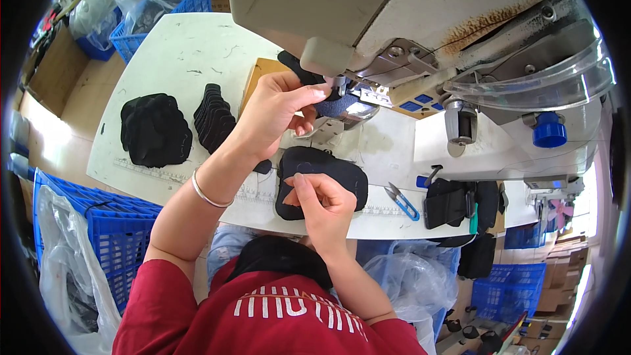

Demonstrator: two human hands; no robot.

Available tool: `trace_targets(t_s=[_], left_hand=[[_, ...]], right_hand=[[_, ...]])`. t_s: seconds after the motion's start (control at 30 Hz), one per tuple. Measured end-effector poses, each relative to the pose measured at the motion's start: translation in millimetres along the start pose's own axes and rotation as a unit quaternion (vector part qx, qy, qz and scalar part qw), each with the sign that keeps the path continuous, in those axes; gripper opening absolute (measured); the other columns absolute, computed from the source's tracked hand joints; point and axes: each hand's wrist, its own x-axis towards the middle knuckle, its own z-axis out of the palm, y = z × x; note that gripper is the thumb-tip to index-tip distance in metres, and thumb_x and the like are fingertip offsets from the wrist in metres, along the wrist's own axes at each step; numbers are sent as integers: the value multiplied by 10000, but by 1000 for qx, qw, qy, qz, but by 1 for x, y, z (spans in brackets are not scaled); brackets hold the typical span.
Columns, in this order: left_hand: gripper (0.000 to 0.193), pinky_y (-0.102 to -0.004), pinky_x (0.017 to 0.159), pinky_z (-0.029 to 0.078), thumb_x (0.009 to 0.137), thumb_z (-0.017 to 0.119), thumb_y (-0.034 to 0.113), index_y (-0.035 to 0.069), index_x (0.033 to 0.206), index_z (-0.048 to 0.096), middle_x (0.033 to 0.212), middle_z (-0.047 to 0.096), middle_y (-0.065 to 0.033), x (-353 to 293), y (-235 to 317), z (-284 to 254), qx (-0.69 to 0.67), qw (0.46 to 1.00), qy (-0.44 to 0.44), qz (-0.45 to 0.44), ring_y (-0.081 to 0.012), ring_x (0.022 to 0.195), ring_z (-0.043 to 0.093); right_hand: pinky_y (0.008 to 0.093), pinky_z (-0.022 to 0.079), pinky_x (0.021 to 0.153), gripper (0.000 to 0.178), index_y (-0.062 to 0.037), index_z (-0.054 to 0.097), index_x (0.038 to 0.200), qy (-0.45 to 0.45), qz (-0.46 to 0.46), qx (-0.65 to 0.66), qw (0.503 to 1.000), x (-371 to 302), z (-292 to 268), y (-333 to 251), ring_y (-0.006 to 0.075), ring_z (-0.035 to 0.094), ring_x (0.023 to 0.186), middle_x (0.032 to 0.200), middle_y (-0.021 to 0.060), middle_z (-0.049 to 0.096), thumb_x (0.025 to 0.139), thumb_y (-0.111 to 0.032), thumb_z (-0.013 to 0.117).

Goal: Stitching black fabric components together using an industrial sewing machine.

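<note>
My left hand [279, 108] is at the sewing machine's needle area, its thumb and fingers drawn together beside a black fabric piece [299, 68]. What sits between those fingertips is hidden. My right hand [324, 209] is over a dark, rounded fabric pad [338, 174] near the front edge of the table. Its thumb and forefinger are pinched; anything between them is too small to make out. The sewing machine [328, 58] stands over the table, with a blue rounded part [335, 106] below its needle area.
Left on the white table [154, 59] lie a black fabric pile [156, 130] and a fanned stack of black pieces [214, 118]. Blue-handled thread snips [402, 202] and black pouches [448, 207] lie to the right. A blue crate [121, 243] stands beside the table at left.
</note>
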Motion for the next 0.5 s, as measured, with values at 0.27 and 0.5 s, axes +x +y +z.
trace_targets(t_s=[0.27, 0.5], left_hand=[[149, -229, 434, 399, 838, 636, 101, -38, 803, 595, 659, 565, -62, 1, -9, 2, -23, 999, 31, 17, -110, 498, 522], [162, -226, 428, 404, 842, 632, 108, -37, 789, 585, 659, 567, -68, -2, -5, 7, -1, 999, 34, 43, -107, 491, 518]], right_hand=[[190, 416, 538, 163, 42, 679, 866, -6, 5, 0, 1000, -2, -1, 4, 36, 566, 591, 665, 38, 655, 902, -101, 607], [192, 426, 553, 158, 37, 675, 856, -7, 21, 10, 1000, -5, -6, 6, 37, 559, 596, 652, 27, 644, 903, -96, 604]])
